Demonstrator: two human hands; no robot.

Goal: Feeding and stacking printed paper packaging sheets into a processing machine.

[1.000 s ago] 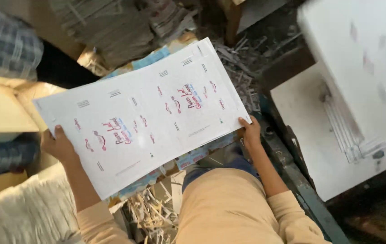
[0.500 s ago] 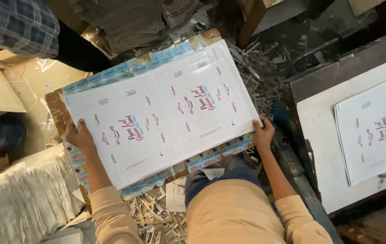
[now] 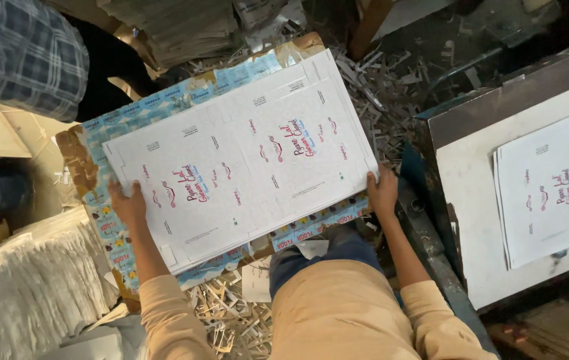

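You've got your left hand (image 3: 126, 203) clamped on one short edge of that stack of white printed die-cut cardboard sheets (image 3: 244, 157), thumb on top and fingers tucked under where the camera can't see them. Your right hand (image 3: 383, 192) grips the opposite short edge the same way, fingers curled over the corner. The stack lies tilted across the view between your two hands, resting on a bigger cardboard board with a blue patterned border (image 3: 164, 100) that sticks out past it on the far side and under your left hand.

Room to move is tight on the right: just beyond your right hand is the dark edge of a flat white work surface (image 3: 471, 220), with another pile of white printed sheets (image 3: 551, 187) lying on it, cut off by the frame. Past your left hand there's a fluffy heap of white paper trimmings (image 3: 24, 287), near but not touching. Loose cardboard scraps (image 3: 231, 320) litter the floor below the stack, toward your knees.

Someone in a blue plaid shirt (image 3: 18, 60) stands beyond your left hand (only a sleeve and dark trousers show, the rest is cropped). How many sheets are in the stack is hard to make out.
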